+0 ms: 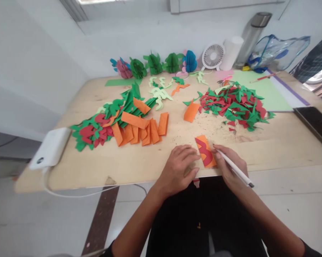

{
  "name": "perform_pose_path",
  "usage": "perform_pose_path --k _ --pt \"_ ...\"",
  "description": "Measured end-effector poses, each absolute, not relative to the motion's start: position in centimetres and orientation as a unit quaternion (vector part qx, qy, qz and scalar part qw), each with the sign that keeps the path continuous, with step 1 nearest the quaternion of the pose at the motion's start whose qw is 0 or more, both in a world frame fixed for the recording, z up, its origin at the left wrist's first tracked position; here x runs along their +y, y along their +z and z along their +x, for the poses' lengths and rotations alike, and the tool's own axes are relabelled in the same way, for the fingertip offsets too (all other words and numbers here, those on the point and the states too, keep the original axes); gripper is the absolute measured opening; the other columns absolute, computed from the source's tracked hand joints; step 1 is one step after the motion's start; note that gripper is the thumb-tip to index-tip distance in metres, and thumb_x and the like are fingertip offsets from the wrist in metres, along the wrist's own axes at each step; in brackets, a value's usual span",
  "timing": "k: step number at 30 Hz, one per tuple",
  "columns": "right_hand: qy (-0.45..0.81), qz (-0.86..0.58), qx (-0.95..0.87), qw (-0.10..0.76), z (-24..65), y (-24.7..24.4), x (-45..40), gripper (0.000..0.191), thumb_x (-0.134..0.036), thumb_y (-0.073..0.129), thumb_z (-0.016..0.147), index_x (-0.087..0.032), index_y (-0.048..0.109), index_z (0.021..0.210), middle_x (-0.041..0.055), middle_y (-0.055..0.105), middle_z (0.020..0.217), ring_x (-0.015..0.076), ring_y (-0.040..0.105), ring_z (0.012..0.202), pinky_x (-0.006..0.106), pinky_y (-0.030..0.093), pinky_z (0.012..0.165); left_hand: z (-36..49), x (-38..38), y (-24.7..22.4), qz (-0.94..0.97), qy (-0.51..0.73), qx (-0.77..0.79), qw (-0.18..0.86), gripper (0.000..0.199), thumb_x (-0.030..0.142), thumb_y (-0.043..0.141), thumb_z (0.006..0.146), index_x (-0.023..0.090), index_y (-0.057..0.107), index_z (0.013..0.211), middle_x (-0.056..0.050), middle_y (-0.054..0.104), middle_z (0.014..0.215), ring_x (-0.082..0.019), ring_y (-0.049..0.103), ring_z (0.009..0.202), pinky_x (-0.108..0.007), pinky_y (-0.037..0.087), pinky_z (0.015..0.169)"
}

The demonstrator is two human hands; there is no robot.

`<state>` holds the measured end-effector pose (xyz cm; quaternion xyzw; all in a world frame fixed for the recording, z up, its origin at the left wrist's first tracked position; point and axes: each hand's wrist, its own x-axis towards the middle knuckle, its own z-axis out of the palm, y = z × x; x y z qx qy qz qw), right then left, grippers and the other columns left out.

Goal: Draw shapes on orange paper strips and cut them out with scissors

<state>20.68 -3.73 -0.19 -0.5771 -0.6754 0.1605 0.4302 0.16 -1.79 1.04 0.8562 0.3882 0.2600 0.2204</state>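
An orange paper rectangle [211,164] lies near the table's front edge, with a wavy red paper cutout [207,154] on top of it. My left hand [177,167] rests flat beside its left edge, fingers spread; whether the fingertips touch the paper is hard to tell. In my right hand [230,166] is a white pen [240,171], its tip close to the paper's right edge. Farther left sit several folded orange strips [135,121], and a single orange piece [191,111] lies beyond my hands.
Green and red cutouts [86,132] lie at left, near a white power bank [50,148] with a cable. Paper scraps [236,103] are heaped at right, beside a phone [315,125]. Paper honeycomb figures [152,63], a small fan [214,56] and a bottle [253,39] stand along the wall.
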Motion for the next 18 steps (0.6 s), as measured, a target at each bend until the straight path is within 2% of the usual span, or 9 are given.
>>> perform_pose_path --k 3,7,11,18 --pt "0.110 -0.580 -0.701 0.402 20.9 -0.5 -3.7 0.021 -0.024 0.052 0.092 -0.022 0.063 0.110 0.0087 0.074 0.100 0.0250 0.068 0.091 0.041 0.053 0.081 1.1 -1.2 0.9 0.832 0.287 0.432 0.197 0.022 0.026 0.050 0.088 0.018 0.063 0.103 -0.008 0.065 0.107 -0.022 0.056 0.108 -0.045 0.043 0.099" --pt "0.037 -0.561 -0.738 0.372 20.8 -0.9 -3.5 0.021 -0.021 0.054 0.090 -0.020 0.061 0.109 0.0090 0.074 0.097 0.0242 0.068 0.084 0.039 0.051 0.076 2.5 -0.2 0.7 0.824 0.252 0.474 0.180 0.019 0.025 0.058 0.082 0.018 0.064 0.099 -0.007 0.062 0.097 -0.024 0.055 0.099 -0.044 0.046 0.092" --pt "0.001 -0.553 -0.751 0.361 20.5 -1.3 -3.4 0.021 -0.020 0.056 0.088 -0.019 0.061 0.108 0.0087 0.074 0.095 0.0241 0.067 0.081 0.038 0.048 0.074 3.7 0.3 0.5 0.814 0.225 0.509 0.168 0.014 0.025 0.062 0.080 0.017 0.064 0.091 -0.008 0.060 0.094 -0.024 0.053 0.093 -0.046 0.044 0.093" --pt "-0.003 -0.561 -0.739 0.372 20.3 -1.7 -3.4 0.020 -0.020 0.054 0.089 -0.020 0.063 0.107 0.0079 0.073 0.091 0.0234 0.066 0.081 0.037 0.047 0.075 4.9 0.3 0.7 0.775 0.227 0.564 0.176 0.007 0.014 0.064 0.076 0.019 0.063 0.081 -0.006 0.059 0.090 -0.023 0.052 0.092 -0.042 0.042 0.093"
